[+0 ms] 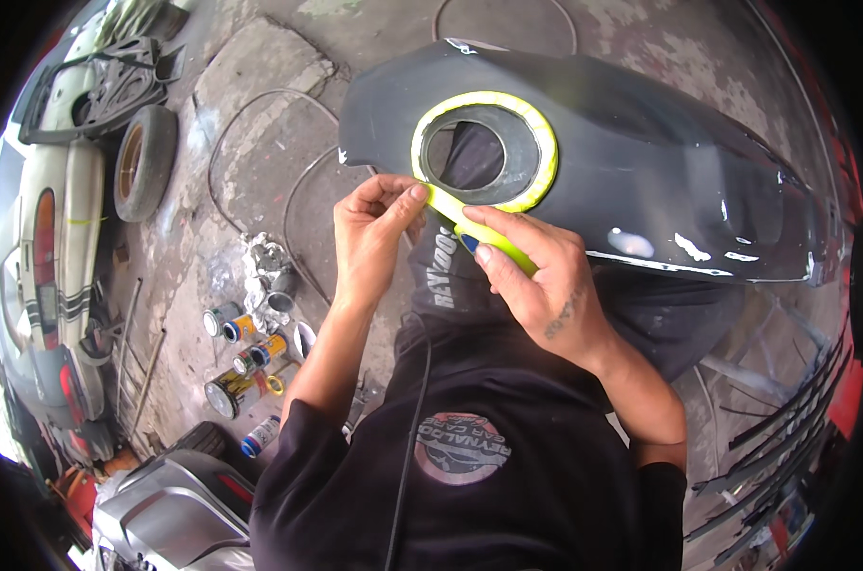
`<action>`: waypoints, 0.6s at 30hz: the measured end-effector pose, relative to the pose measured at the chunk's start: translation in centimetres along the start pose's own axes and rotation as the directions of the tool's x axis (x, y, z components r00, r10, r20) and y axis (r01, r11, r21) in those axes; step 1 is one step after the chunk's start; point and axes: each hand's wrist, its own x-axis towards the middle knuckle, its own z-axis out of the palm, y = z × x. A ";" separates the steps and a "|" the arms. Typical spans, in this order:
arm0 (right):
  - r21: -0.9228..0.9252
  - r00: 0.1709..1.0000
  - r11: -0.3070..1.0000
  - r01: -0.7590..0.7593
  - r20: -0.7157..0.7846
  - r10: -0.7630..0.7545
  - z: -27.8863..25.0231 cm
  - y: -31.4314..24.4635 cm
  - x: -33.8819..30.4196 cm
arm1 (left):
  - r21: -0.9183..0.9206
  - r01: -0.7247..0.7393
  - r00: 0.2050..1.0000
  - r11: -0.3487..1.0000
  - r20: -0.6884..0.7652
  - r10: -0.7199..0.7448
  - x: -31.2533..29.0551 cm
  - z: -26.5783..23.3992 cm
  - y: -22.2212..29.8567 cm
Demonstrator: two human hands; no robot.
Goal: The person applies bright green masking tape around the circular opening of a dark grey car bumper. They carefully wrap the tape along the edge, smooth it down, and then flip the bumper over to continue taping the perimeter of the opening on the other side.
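Note:
A dark grey, curved body panel [631, 181], shaped like a motorcycle tank cover, lies across my lap. Bright yellow masking tape [548, 143] runs round the rim of its round opening. At the near left of that rim, my left hand [367, 238] is closed, pinching the yellow strip between thumb and fingertips. Just right of it, my right hand [545, 285] grips the roll of yellow tape [509, 249], whose dark blue core shows partly. A short length of tape stretches between both hands beside the opening. The fingers hide part of the roll.
Several paint cans [229, 392] and a crumpled silver-white heap [265, 262] stand on the concrete floor at left. A hose [217, 143] curves behind them. Farther left are a wheel [146, 164] and car bumpers [74, 247]. A silver-grey part [169, 504] sits lower left; dark slats [783, 457] lie lower right.

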 end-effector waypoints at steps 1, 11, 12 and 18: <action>-0.009 1.000 1.000 -0.002 -0.008 0.002 0.2 -0.1 0.1 | 0.095 -0.021 1.000 0.995 -0.009 0.022 0.4 -0.1 0.0; -0.200 0.995 0.975 0.099 -0.005 -0.102 2.9 1.5 -1.5 | 0.817 -0.356 0.913 0.453 0.201 0.356 4.5 0.1 1.9; -0.177 0.995 0.979 0.096 -0.012 -0.100 3.0 1.6 -1.6 | 0.835 -0.385 0.897 0.392 0.238 0.373 4.9 0.2 1.9; -0.025 0.999 0.999 0.043 0.021 -0.043 3.9 2.7 -2.2 | 0.783 -0.604 0.765 0.151 0.516 0.386 6.8 0.2 1.9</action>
